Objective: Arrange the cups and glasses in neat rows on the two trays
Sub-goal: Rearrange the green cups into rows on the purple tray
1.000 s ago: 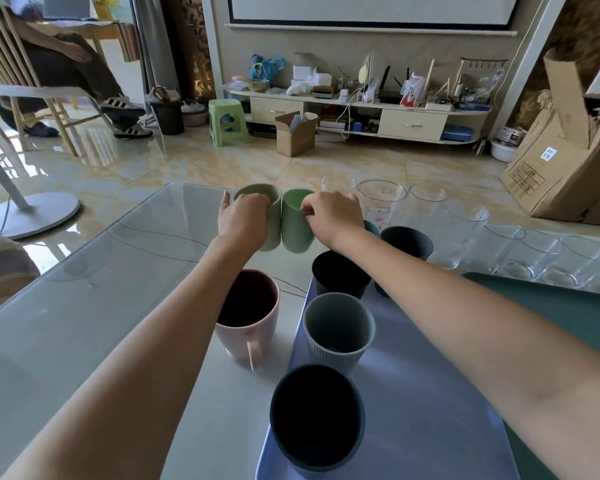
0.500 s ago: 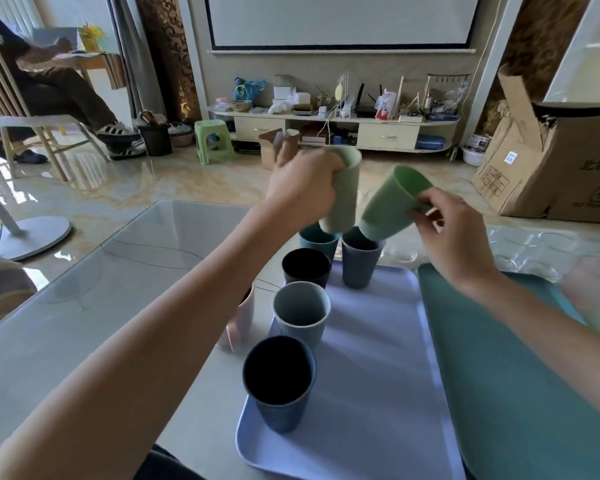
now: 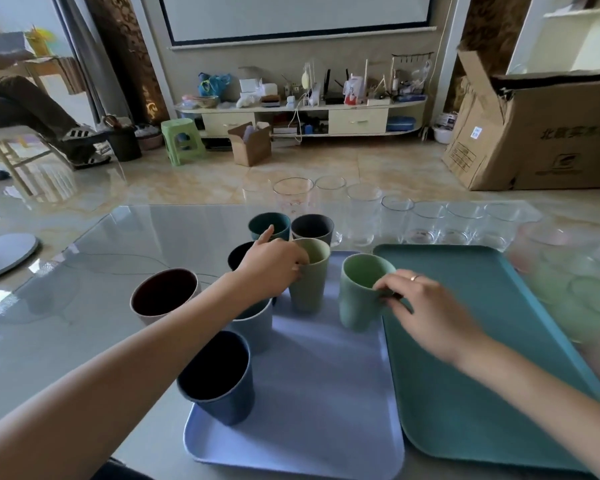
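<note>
With the left hand (image 3: 274, 268) gripping the olive-green cup (image 3: 309, 275) and the right hand (image 3: 426, 306) pinching the light-green mug (image 3: 361, 292) at three o'clock of it on the lavender tray (image 3: 312, 393), crowded placement could topple either.

A glossy beige tile floor (image 3: 326, 168) reflects daylight. A low cluttered cabinet (image 3: 298, 116) lines the far wall, under a projector screen (image 3: 298, 15). A green stool (image 3: 181, 140) stands left.

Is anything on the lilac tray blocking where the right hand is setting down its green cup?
Nothing visible. The right hand holds the green cup over a bare stretch of the lilac tray; the nearest cup, the olive cup in the left hand, stands apart.
</note>
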{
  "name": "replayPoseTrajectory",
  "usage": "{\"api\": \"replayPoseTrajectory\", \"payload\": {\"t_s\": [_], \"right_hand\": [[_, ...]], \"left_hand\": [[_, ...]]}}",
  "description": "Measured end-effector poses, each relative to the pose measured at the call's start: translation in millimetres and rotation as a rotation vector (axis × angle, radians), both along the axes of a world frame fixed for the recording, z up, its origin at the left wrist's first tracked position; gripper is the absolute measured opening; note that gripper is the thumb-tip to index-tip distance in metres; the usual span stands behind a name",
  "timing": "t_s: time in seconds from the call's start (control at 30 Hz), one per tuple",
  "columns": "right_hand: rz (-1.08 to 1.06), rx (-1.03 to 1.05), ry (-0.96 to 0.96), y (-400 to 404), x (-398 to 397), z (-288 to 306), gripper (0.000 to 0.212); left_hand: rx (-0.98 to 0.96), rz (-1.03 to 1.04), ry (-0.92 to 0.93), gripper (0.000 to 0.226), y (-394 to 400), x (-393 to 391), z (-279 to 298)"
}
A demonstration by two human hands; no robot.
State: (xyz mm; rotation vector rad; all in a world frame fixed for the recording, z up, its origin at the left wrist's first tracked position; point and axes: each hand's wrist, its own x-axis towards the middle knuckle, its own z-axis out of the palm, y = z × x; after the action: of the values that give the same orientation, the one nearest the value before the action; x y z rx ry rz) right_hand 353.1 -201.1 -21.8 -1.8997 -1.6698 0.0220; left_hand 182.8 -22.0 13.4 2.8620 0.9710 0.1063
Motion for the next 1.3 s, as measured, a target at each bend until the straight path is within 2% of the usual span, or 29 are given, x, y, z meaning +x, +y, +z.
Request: {"api": "replayPoseTrajectory", "payload": {"t_s": [0.1,0.17,0.27,0.37,0.47,0.8,0.93,1.07,1.3], "right_hand": [[-0.007,-0.011,0.040,2.5,-3.8,-0.1,0.014],[-0.004,-0.038,0.045,1.3,-6.3,-2.6,0.014],[0.039,-0.076,0.010,-0.6,-13.7,-5.2,0.013],[0.068,-0.078,-0.037,-2.3,-19.6,-5.3,0.013],[0.093,-0.092,-0.064,-4.0,-23.2,-4.9,0.014],[0.211,-0.032,-0.060,0.7,-39.8,-5.5,0.016],[0.241,-0.037,-0.106,2.4,-45.0,-8.0,0.017],[0.245,-0.032,-0.123,5.1,-47.4,-8.8,0.018],[0.264,-0.002,-0.117,7.8,-53.3,-6.8,0.020]], "left_hand": [[0.039,0.023,-0.005,0.022,-3.6,1.4,-6.5],[-0.017,0.042,-0.020,0.016,-9.0,2.8,-8.6],[-0.043,0.026,-0.039,0.021,-16.7,4.5,-13.0],[-0.013,0.016,-0.046,0.008,-17.1,4.4,-12.9],[-0.065,-0.021,-0.060,0.025,-10.1,-7.8,-7.0],[-0.036,0.160,-0.439,0.034,11.2,-39.9,1.6],[-0.106,0.230,-0.340,0.023,14.9,-40.6,-0.1],[-0.232,0.238,-0.201,0.027,13.6,-39.0,-6.0],[-0.298,0.235,-0.292,0.027,15.0,-36.5,-6.9]]}}
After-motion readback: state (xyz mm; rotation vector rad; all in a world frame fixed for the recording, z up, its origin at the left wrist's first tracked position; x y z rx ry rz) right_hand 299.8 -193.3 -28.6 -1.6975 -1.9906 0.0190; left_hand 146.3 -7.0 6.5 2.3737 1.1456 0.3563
